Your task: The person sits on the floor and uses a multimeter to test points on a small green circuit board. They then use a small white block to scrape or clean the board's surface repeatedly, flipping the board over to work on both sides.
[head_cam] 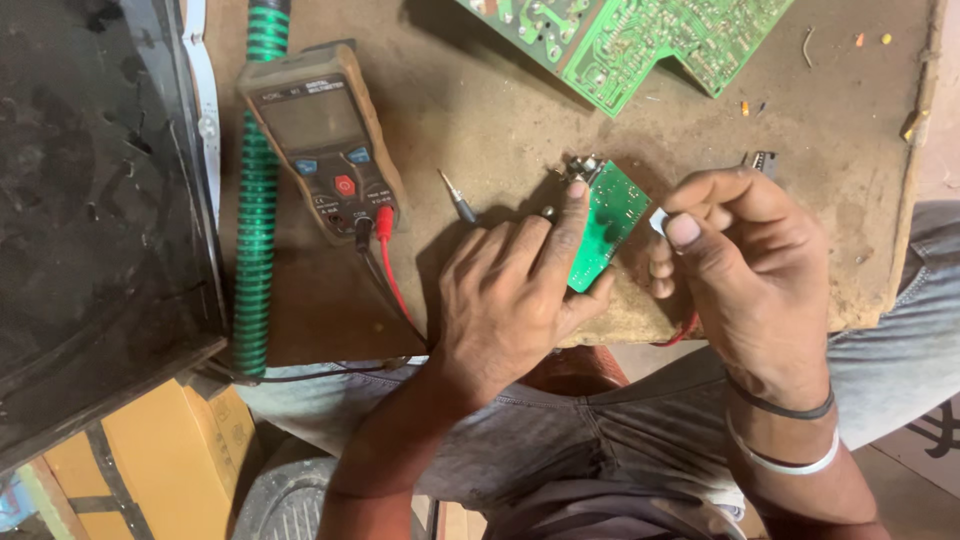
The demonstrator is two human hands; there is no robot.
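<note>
Diagonally, the small green board [606,225] runs upper-right to lower-left under left hand [510,300].

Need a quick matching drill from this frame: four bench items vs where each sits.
1 small green circuit board
2 multimeter
3 green ribbed hose
4 large green circuit board

A top edge of the bench
B under the left hand
C left of the multimeter, running top to bottom
D left part of the bench, red and black leads plugged in

Pairs: 1-B, 2-D, 3-C, 4-A
</note>
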